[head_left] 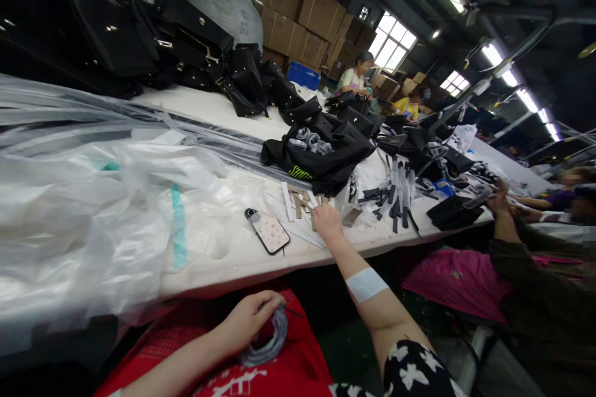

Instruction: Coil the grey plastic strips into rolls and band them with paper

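My left hand (254,317) is closed round a coiled strap in clear plastic wrap (275,342), held low over the red apron on my lap. Across the table edge reaches my right hand (326,222), fingers curled down at a small pile of brown and white strips (298,203). Whatever those fingertips pinch is hidden. A phone in a patterned case (269,232) lies left of the strips. Behind the pile sits a black cloth bag (321,164) with green lettering, and several wrapped coils (313,141) rest on it.
Clear plastic sheeting (93,217) covers the table's left side. Black handbags (246,77) line the back. Dark strap pieces (395,198) lie to the right. A co-worker's hand (500,198) is by a black pouch (454,214). Cartons (298,22) are stacked behind.
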Action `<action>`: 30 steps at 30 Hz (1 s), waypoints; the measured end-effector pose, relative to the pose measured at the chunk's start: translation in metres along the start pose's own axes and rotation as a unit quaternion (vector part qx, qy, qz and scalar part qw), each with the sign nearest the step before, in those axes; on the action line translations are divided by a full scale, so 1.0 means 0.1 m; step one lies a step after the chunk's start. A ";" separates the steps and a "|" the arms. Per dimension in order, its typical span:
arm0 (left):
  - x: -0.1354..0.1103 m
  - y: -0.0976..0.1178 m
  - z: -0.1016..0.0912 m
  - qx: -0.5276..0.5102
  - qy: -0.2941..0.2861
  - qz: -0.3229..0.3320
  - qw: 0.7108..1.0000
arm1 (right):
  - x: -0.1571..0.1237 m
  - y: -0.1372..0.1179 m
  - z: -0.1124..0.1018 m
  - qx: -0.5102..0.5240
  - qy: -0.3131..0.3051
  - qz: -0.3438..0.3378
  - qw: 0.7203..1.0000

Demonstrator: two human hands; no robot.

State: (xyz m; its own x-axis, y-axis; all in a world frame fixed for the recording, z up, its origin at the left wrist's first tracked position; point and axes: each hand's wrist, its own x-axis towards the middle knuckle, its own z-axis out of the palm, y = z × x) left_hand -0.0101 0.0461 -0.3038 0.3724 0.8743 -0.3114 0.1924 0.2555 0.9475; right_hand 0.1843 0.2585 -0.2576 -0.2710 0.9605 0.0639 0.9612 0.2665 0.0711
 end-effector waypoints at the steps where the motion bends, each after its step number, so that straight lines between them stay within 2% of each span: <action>1: 0.00 0.00 0.00 0.001 0.002 0.001 1.000 | -0.03 0.03 -0.02 -0.005 0.013 -0.001 1.000; 4: 0.01 -0.01 -0.01 0.001 0.001 0.004 1.000 | -0.17 0.14 -0.03 -0.026 0.029 -0.019 0.999; 9: 0.01 0.01 0.02 0.002 -0.004 -0.006 1.000 | -0.39 0.25 0.06 -0.056 -0.008 -0.051 0.997; 11: 0.01 0.02 0.03 0.005 -0.005 0.002 1.000 | -0.41 0.23 0.07 -0.046 -0.004 -0.049 0.998; 14: 0.02 0.01 0.04 0.008 -0.009 0.003 1.000 | -0.34 0.11 0.06 -0.016 0.004 -0.056 0.998; 18: 0.02 0.02 0.06 0.006 -0.008 -0.008 1.000 | -0.14 -0.16 0.10 -0.003 -0.014 -0.085 0.996; 22: -0.01 0.06 0.06 0.006 0.006 -0.009 1.000 | 0.04 -0.34 0.15 -0.016 -0.023 -0.070 0.997; 26: -0.02 0.04 0.04 0.005 0.005 -0.012 1.000 | 0.09 -0.31 0.06 -0.019 -0.021 -0.071 0.997; 30: 0.00 0.02 0.03 0.018 0.002 -0.005 1.000 | 0.07 -0.09 -0.13 -0.024 0.005 -0.037 0.999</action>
State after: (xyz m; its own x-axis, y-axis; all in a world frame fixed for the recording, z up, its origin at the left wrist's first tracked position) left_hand -0.0068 0.0451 -0.3026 0.3663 0.8739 -0.3195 0.2290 0.2481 0.9413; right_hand 0.1729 0.2620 -0.2447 -0.3425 0.9372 0.0656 0.9348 0.3329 0.1235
